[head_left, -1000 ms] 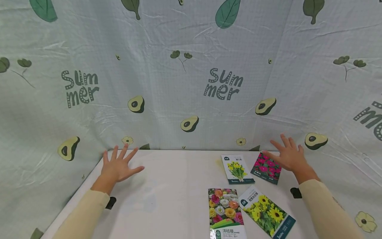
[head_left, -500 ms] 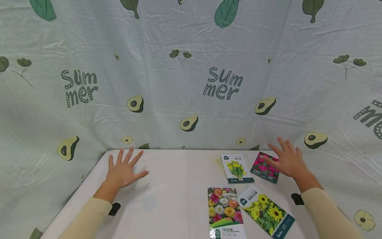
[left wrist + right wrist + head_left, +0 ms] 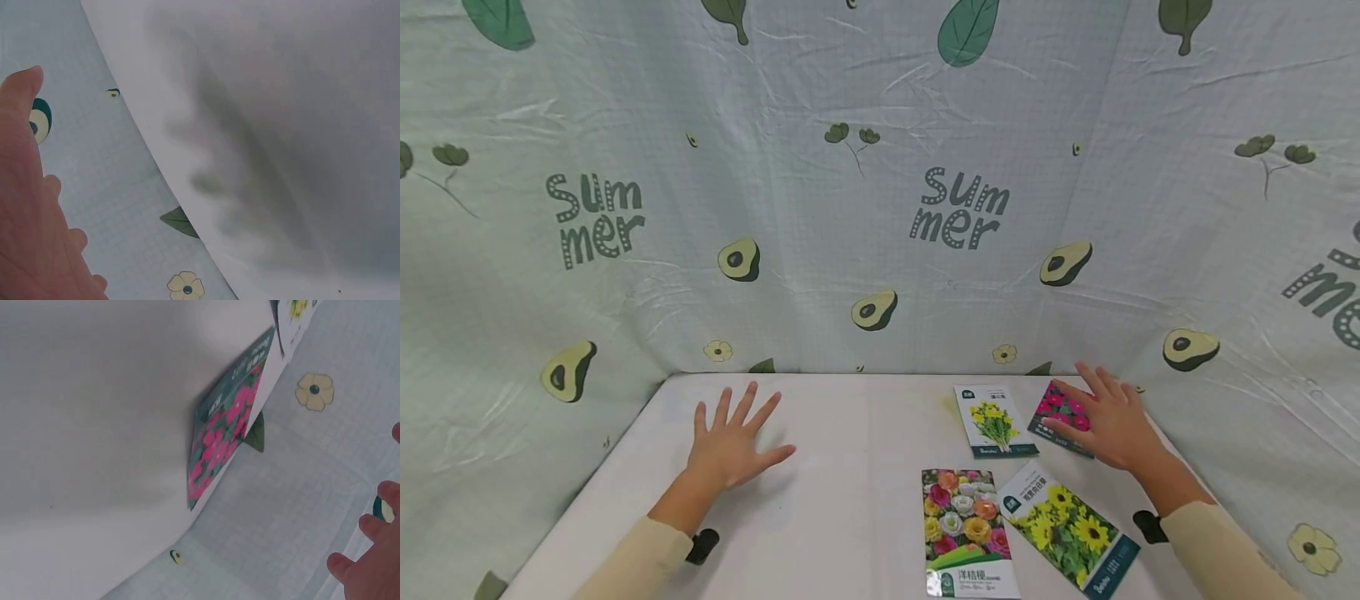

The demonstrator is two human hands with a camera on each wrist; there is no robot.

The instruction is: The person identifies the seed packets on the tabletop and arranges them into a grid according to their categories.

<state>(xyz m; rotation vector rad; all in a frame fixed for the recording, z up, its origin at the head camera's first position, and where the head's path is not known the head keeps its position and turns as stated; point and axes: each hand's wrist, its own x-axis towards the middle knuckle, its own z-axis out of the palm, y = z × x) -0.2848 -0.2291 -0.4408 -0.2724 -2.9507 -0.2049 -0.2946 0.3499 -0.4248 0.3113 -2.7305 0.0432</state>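
In the head view my left hand (image 3: 727, 450) hovers over the left part of the white table, fingers spread, holding nothing; its shadow falls beneath it. My right hand (image 3: 1116, 425), fingers also spread, is above the far right corner and partly hides a packet with pink flowers (image 3: 1060, 407). The right wrist view shows that pink-flower packet (image 3: 224, 434) lying apart from the fingers. Beside it lies a white packet with yellow flowers (image 3: 995, 423). Closer to me are a packet of mixed roselike blooms (image 3: 964, 533) and a slanted packet with yellow sunflower-like blooms (image 3: 1070, 531).
A white table (image 3: 820, 500) meets a pale curtain (image 3: 805, 208) printed with avocados, leaves and lettering at its back and sides. The two nearer packets lie close together, right of centre. A dark wrist strap piece (image 3: 702, 547) shows under the left sleeve.
My left hand has moved right and toward me. The right hand has shifted slightly left and nearer, covering more of the pink-flower packet. The packets stay in place.
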